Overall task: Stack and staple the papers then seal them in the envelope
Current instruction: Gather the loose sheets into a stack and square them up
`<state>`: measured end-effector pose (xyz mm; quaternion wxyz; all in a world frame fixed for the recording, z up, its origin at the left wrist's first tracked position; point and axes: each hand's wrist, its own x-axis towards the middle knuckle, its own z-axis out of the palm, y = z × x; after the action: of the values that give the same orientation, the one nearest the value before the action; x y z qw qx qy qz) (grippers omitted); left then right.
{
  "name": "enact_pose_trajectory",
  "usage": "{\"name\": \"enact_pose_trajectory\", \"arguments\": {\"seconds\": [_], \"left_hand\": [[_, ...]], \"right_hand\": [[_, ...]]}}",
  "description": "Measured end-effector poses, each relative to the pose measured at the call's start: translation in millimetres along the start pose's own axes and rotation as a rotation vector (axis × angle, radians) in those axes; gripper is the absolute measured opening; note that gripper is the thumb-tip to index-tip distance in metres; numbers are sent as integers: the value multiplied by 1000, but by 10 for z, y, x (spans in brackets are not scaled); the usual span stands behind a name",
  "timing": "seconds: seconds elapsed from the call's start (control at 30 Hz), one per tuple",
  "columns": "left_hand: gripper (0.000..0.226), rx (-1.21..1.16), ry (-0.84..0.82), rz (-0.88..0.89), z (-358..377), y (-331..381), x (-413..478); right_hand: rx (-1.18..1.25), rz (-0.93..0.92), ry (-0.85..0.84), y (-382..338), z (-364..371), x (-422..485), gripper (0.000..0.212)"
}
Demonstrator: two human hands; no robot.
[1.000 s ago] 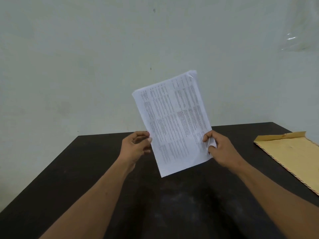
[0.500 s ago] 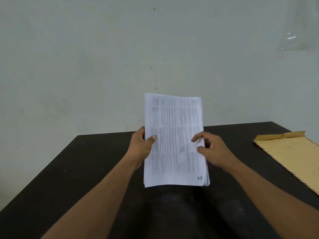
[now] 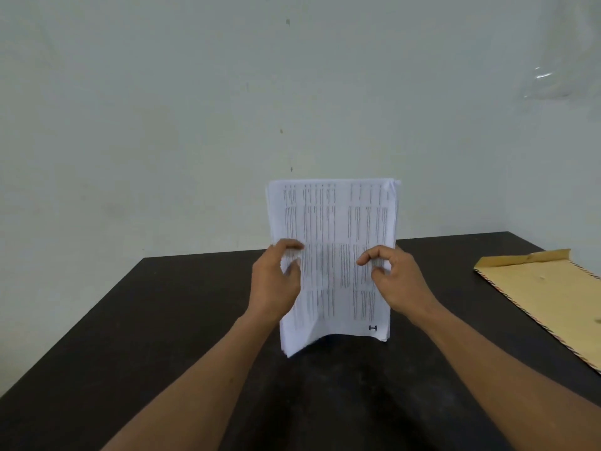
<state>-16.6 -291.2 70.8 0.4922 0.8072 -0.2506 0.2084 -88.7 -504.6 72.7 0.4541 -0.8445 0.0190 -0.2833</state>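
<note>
A: What step is being shown?
B: The papers (image 3: 335, 229) are being stood upright at mid-tabletop (image 3: 156, 320), the side edges being pinched by the left hand (image 3: 276, 284) and right hand (image 3: 398, 281). Squaring is judged under way.
A: And next?
B: Stapling is being called for; nothing to staple with is in view. The envelope (image 3: 546, 294) is lying well apart at the right edge, with bare surface between.

Gap between left hand (image 3: 276, 281) and right hand (image 3: 393, 278) blocked by upright paper stack (image 3: 331, 229), gripped at both side edges. Bare counter (image 3: 162, 320) left of left hand, out to the edge. Right of right hand: bare strip, then envelope (image 3: 546, 294) lying flat. Wall (image 3: 162, 125) beyond both hands, behind the stack.
</note>
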Motion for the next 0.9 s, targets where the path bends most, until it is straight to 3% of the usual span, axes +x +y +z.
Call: {"name": "enact_pose_trajectory", "arguments": {"seconds": [0.17, 0.3, 0.5, 0.73, 0.9], "left_hand": [[24, -11, -115, -70, -67, 53, 78], [30, 3, -165, -60, -71, 56, 18], [30, -36, -64, -126, 51, 8, -124], [33, -101, -137, -306, 1, -154, -145], [31, -99, -50, -178, 48, -67, -183]], "right_hand": [[28, -11, 22, -55, -14, 61, 33], [22, 9, -19, -16, 42, 11, 33], [35, 15, 7, 23, 158, -99, 31], [33, 163, -94, 113, 33, -67, 23], [64, -55, 67, 65, 90, -136, 28]]}}
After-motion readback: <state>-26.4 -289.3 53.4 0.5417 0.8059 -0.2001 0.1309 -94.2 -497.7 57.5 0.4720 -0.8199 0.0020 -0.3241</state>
